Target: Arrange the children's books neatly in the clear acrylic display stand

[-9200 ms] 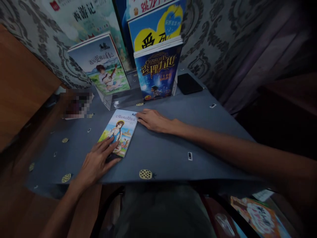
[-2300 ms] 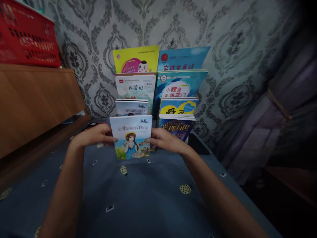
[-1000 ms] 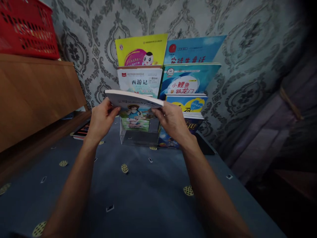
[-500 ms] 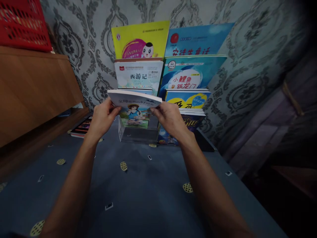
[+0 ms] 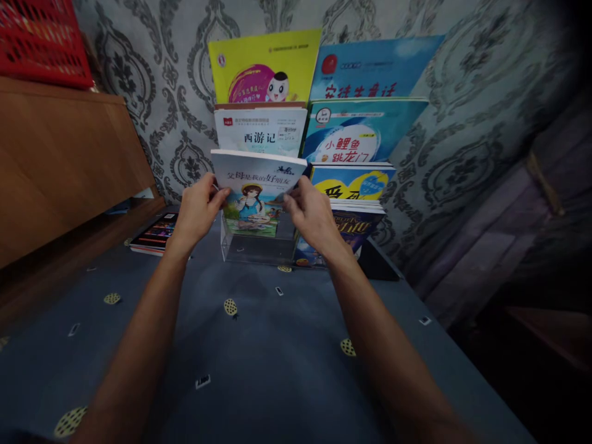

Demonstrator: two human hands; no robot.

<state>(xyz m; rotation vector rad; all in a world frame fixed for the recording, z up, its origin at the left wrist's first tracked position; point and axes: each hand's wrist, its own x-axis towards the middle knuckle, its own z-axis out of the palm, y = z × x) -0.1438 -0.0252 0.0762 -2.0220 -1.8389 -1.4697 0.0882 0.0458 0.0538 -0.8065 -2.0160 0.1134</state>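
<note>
A book with a girl in a yellow hat on its cover [image 5: 254,191] stands nearly upright between my hands. My left hand [image 5: 201,206] grips its left edge, thumb in front. On the right edge, my right hand [image 5: 309,213] pinches it with the thumb on the cover. The book is at the left column of a clear tiered book rack [image 5: 259,251], whose lowest left pocket shows below it. Behind it stand a white book [image 5: 259,126] and a yellow-green book [image 5: 263,55]. A dark blue book [image 5: 356,225] sits in the lowest right pocket, partly hidden by my right hand.
Blue books [image 5: 379,65] and a teal book [image 5: 370,123] fill the right column, with a yellow-and-blue book [image 5: 351,184] lower down. Dark-covered books [image 5: 152,234] lie left on the patterned cloth [image 5: 259,357]. A wooden cabinet [image 5: 65,166] bears a red basket [image 5: 41,43].
The held book has tipped more upright, its cover now facing me more fully. Both hands still grip its sides. The whole view has shifted slightly.
</note>
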